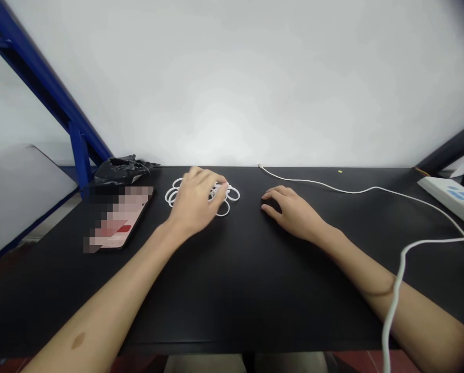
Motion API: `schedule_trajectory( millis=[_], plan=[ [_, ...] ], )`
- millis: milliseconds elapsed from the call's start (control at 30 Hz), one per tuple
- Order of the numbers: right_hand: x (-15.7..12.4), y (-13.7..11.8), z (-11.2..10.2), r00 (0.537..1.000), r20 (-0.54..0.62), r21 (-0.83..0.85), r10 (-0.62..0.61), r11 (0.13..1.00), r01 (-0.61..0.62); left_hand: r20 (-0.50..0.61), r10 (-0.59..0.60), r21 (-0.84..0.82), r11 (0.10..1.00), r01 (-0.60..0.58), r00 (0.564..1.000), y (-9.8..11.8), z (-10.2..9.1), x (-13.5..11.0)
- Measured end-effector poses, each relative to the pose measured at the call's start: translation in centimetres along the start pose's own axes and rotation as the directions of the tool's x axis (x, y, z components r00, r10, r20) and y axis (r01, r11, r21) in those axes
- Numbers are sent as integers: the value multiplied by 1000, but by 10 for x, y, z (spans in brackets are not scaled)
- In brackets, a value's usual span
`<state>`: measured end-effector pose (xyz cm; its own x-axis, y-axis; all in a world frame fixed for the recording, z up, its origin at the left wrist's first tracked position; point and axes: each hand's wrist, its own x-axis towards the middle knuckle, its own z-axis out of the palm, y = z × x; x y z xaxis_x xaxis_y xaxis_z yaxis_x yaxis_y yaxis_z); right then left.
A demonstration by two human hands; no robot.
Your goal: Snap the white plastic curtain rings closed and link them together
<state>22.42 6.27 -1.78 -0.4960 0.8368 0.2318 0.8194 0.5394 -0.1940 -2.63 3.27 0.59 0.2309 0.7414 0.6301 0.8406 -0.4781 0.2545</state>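
Several thin white rings (171,197) lie in an overlapping pile on the black tabletop. My left hand (196,201) is over the pile, palm down, and covers its middle. Its fingers are bent, and a gap between thumb and forefinger lets some rings show through. Whether the fingertips touch any ring is hidden. To the right of the pile, my right hand (294,211) rests at the tabletop with nothing in it. Its fingers are loosely curved, the thumb apart from them.
Left of the rings lies a phone (125,220), its screen partly pixelated. Behind it sits a crumpled black plastic bag (123,170). A white cable (348,191) runs across the right side, with another stretch (401,269) passing over my right forearm. A white box (451,199) stands far right.
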Motion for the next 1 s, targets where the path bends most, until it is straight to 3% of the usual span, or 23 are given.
schedule_trajectory(
  millis=[133, 267, 500, 833, 1000],
  plan=[
    [-2, -2, 2, 1000, -9, 49, 10, 999, -10, 132, 248, -131, 964, -232, 960, 35, 17, -13],
    [-3, -4, 3, 1000, -11, 56, 16, 998, -16, 247, 350, -244, 925, -291, 904, 50, 25, -21],
    [-4, -5, 1, 1000, 5, 40, 15, 999, -15, 189, 283, -209, 947, -243, 941, 37, 19, -19],
    [-3, -4, 3, 1000, 6, 38, 14, 999, -14, 236, 263, -150, 961, -233, 935, 37, 22, -18],
    [-4, -5, 1, 1000, 25, 29, 19, 999, -20, 227, -1, 186, 982, -42, 974, 8, 20, -8]
  ],
)
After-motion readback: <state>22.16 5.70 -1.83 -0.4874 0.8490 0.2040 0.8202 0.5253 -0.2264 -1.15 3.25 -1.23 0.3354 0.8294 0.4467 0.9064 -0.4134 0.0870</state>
